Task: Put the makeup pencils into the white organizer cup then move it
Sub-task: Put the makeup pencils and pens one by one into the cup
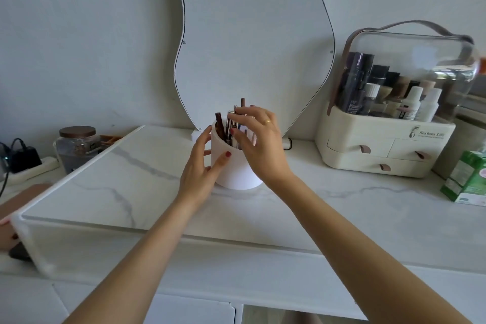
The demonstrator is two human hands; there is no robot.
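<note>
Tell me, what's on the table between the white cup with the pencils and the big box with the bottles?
In the head view, almost nothing: bare marble tabletop separates the white cup from the cosmetics box. Only a dark cable lies near the mirror.

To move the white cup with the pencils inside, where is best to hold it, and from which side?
Probably the smooth round wall of the white organizer cup, below the rim, with a grip coming from the side. It stands upright on the marble top, and the makeup pencils stick out above, so a hold from over the top would knock them. The left hand already wraps its left wall.
</note>
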